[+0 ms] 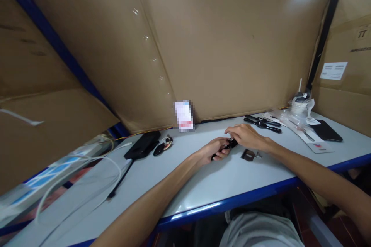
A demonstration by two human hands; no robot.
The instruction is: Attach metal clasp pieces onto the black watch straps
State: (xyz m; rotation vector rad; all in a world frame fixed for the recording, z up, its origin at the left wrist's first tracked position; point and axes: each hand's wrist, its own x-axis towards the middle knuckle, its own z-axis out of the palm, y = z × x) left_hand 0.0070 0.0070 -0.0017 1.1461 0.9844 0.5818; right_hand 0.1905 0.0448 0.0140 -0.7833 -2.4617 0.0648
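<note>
Both of my hands meet over the middle of the grey table (203,185). My left hand (213,150) is curled around a small black object (228,145), gripping its lower end. My right hand (246,136) lies over the object's far end with its fingers bent down onto it. What the object is I cannot make out. A small dark flat piece (248,154) lies on the table just right of my hands, beside my right wrist.
Black pliers (262,122), clear plastic bags (290,121), a white tape roll (300,104) and a black phone (329,131) lie at the right. A black pouch (143,144), keys (164,145) and white cables (95,173) lie left. Cardboard sheets (217,46) wall the back.
</note>
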